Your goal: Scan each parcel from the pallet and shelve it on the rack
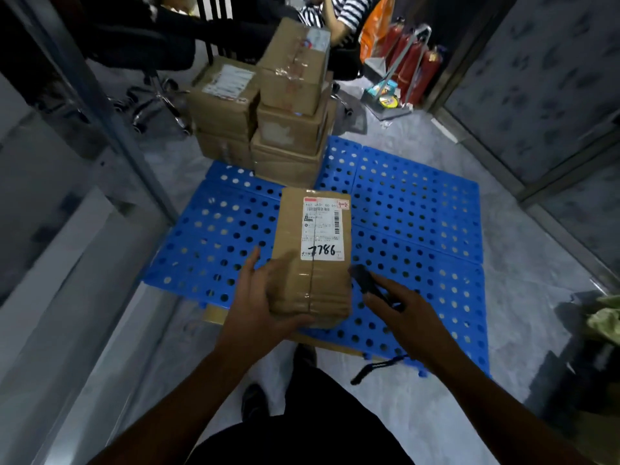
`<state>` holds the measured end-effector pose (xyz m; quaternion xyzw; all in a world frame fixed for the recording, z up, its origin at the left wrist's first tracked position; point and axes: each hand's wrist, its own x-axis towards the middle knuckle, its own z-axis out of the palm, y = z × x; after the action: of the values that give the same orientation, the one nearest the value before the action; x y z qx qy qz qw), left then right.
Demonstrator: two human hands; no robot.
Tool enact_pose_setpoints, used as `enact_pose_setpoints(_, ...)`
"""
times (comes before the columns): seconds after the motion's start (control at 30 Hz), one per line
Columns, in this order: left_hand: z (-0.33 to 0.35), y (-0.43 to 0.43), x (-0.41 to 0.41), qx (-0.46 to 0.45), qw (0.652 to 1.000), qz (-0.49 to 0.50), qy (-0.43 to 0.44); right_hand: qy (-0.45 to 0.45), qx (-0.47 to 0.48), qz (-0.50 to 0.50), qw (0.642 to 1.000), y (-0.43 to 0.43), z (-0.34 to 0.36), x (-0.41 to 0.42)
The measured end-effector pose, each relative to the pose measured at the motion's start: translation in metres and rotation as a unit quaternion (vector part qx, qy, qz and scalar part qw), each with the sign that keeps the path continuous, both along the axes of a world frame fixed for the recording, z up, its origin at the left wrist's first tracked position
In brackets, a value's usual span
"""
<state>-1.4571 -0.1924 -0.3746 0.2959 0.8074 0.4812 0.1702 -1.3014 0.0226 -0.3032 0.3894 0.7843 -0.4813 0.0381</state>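
Parcel of brown cardboard (310, 280), long and taped, with a white shipping label (322, 229) hand-marked 7786, was held in the air above the near part of the blue perforated plastic pallet (419, 229). The left grip (265, 297) was clamped on the parcel's near end, fingers wrapped round it. Just right of the parcel, the right grip (402, 317) was closed round a small black handheld scanner (364, 280), whose tip sat close to the parcel's right edge; a black wrist strap (379, 367) hung below. A stack of brown cardboard boxes (285, 129) stood at the pallet's far left. A grey metal rack upright (100, 105) rose on the left. Red fire extinguishers (416, 68) stood far right.
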Motion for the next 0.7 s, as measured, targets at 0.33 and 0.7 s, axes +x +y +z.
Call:
enact_pose_setpoints(0.33,-0.012,0.026,-0.019,-0.133,0.985,-0.108,-0.019,-0.112,0.255,0.24,0.93,0.032,0.07,-0.064)
enact_pose_setpoints(0.7,-0.012,0.023,-0.02,-0.075,0.992,-0.102,-0.01,-0.248,0.391,0.305,0.832,0.04,0.073,-0.071)
